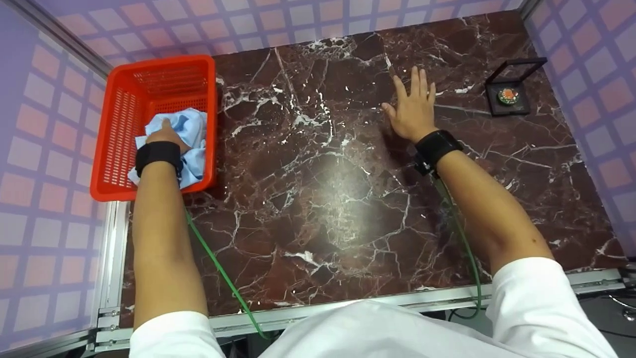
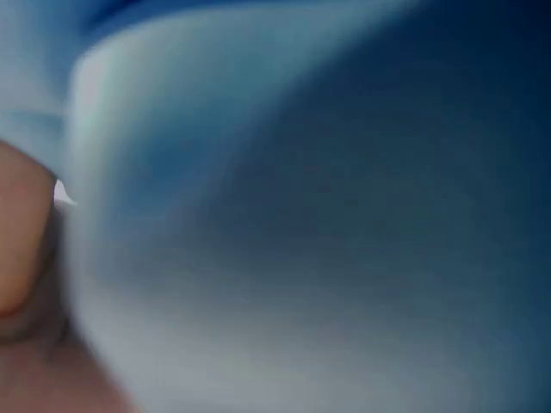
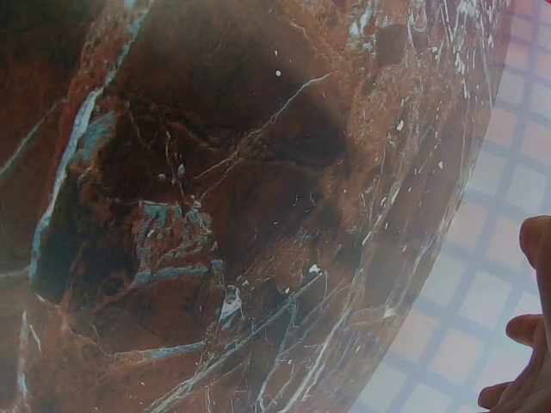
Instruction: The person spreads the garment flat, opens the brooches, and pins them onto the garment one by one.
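Inside the red plastic basket at the left, my left hand grips a crumpled light blue cloth. Folds of the cloth hide most of its fingers. In the left wrist view the cloth fills nearly everything, blurred and close, with a finger at the left edge. My right hand is held over the dark marbled table, fingers spread and nothing in it. Some of its fingertips show at the right edge of the right wrist view.
An opened black frame-like case stands at the far right, holding a round green and orange piece. Checkered panels wall the table in at the back and both sides. A green cable trails from each wrist.
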Tool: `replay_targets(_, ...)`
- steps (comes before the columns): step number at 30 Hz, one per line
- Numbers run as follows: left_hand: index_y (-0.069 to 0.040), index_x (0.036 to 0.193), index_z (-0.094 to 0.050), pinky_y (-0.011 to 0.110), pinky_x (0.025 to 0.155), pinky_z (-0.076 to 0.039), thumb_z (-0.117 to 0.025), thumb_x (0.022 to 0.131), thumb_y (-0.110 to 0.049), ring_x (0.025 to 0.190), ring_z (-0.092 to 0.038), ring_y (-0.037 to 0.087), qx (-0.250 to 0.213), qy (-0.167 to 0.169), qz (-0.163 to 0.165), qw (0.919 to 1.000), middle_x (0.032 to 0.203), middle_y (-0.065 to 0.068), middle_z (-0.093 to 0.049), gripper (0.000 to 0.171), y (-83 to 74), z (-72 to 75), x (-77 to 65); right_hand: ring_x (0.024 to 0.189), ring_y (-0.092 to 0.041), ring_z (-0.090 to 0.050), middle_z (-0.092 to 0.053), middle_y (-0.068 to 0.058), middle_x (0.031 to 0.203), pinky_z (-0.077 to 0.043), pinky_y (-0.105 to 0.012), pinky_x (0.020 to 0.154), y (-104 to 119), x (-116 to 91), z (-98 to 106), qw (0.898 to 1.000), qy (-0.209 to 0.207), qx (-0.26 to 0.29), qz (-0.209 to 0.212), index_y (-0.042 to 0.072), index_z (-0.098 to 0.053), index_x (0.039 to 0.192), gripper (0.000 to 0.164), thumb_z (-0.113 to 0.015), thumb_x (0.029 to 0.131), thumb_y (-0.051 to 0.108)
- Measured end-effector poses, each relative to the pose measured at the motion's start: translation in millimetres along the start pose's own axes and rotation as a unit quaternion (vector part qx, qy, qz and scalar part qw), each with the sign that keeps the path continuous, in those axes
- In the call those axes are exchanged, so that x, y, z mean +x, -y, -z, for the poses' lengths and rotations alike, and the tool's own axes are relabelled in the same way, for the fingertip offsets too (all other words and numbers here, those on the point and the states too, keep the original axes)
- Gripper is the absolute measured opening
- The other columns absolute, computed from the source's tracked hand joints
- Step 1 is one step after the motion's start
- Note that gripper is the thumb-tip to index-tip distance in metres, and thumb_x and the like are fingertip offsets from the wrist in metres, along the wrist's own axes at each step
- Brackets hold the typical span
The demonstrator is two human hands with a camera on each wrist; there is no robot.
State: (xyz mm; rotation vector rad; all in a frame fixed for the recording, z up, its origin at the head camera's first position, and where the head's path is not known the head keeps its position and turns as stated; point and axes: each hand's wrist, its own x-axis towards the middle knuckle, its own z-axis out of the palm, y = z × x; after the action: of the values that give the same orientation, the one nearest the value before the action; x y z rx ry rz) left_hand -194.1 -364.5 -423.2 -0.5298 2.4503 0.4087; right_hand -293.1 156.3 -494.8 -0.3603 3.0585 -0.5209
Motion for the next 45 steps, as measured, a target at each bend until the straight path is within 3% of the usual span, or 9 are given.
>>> replay_targets(3,0.018,0.150,-0.015,0.062,0.110,-0.032,-0.047,0.097,-0.012,0.130,-0.037,0.057,0.039,0.008,-0.051,0.9979,0.143,0.046,-0.032,0.069,-1.6,-1.6,1.2,0.153,-0.038,0.005,0.000,-0.026,0.165,0.004,-0.058,0.119,-1.4,-0.5,0.3,1.000,0.001,-0.001,0.000,0.013,-0.026,0.160,0.070,-0.049,0.102,0.046)
replay_targets(8,0.020,0.137,-0.037,0.062,0.105,-0.035,-0.044,0.096,-0.004,0.119,-0.045,0.055,0.068,-0.004,-0.089,0.9937,0.132,0.043,-0.044,0.048,1.0,0.2,1.3,0.153,-0.038,0.006,0.000,-0.026,0.165,0.006,-0.057,0.119,-3.3,-0.8,0.4,1.000,0.002,0.000,-0.001,0.013,-0.026,0.160,0.070,-0.050,0.102,0.045)
replay_targets(12,0.016,0.134,-0.045,0.061,0.101,-0.038,-0.047,0.096,-0.008,0.110,-0.048,0.053,0.057,-0.039,-0.095,0.9931,0.122,0.040,-0.050,0.045,5.0,8.7,-2.6,0.153,-0.038,0.006,0.001,-0.026,0.165,0.005,-0.057,0.119,-4.1,-0.9,0.3,1.000,0.003,-0.007,-0.005,0.013,-0.025,0.160,0.071,-0.049,0.102,0.046)
replay_targets(18,0.013,0.125,-0.054,0.061,0.093,-0.038,-0.060,0.090,-0.016,0.100,-0.048,0.051,0.009,-0.136,-0.116,0.9839,0.109,0.036,-0.054,0.046,11.3,34.8,-5.8,0.153,-0.037,0.007,0.002,-0.026,0.165,0.005,-0.058,0.119,-2.7,-0.3,-1.9,1.000,0.009,-0.006,-0.001,0.013,-0.025,0.160,0.071,-0.049,0.102,0.046)
replay_targets(22,0.010,0.138,-0.048,0.063,0.102,-0.034,-0.063,0.090,-0.020,0.113,-0.044,0.054,-0.013,-0.158,-0.101,0.9821,0.122,0.037,-0.051,0.058,5.5,58.0,-11.2,0.153,-0.037,0.007,0.000,-0.026,0.165,0.005,-0.057,0.119,-3.1,-1.4,-2.2,1.000,0.002,-0.001,-0.003,0.013,-0.026,0.160,0.071,-0.051,0.102,0.045)
replay_targets(32,0.008,0.139,-0.052,0.059,0.111,-0.030,-0.067,0.087,-0.020,0.126,-0.042,0.052,-0.055,-0.248,-0.097,0.9623,0.133,0.036,-0.052,0.061,-30.7,106.8,-41.6,0.153,-0.037,0.006,-0.001,-0.025,0.166,0.004,-0.057,0.119,-7.4,-5.8,-1.6,1.000,-0.003,-0.004,-0.005,0.013,-0.027,0.160,0.071,-0.051,0.102,0.046)
replay_targets(36,0.005,0.141,-0.053,0.054,0.108,-0.033,-0.067,0.088,-0.022,0.118,-0.043,0.044,-0.063,-0.270,-0.100,0.9555,0.128,0.029,-0.053,0.060,-53.0,124.1,-57.9,0.153,-0.037,0.005,-0.001,-0.025,0.166,0.004,-0.057,0.119,-9.0,-7.0,-1.5,1.000,-0.006,-0.001,-0.009,0.013,-0.027,0.160,0.071,-0.052,0.102,0.045)
replay_targets(42,-0.005,0.149,-0.046,0.043,0.117,-0.026,-0.068,0.087,-0.016,0.132,-0.039,0.035,-0.081,-0.318,-0.150,0.9325,0.144,0.020,-0.047,0.068,-92.7,132.1,-73.9,0.153,-0.038,0.004,-0.002,-0.026,0.165,0.004,-0.058,0.119,-12.0,-8.3,-1.9,1.000,-0.009,-0.003,-0.009,0.012,-0.028,0.159,0.070,-0.053,0.101,0.044)
replay_targets(45,0.005,0.146,-0.043,0.044,0.118,-0.024,-0.066,0.085,-0.016,0.134,-0.040,0.040,-0.063,-0.330,-0.181,0.9245,0.144,0.025,-0.047,0.068,-114.8,129.0,-73.5,0.153,-0.037,0.004,-0.001,-0.026,0.165,0.004,-0.058,0.119,-13.3,-9.0,-2.0,1.000,-0.007,-0.005,-0.008,0.013,-0.028,0.159,0.071,-0.054,0.101,0.044)
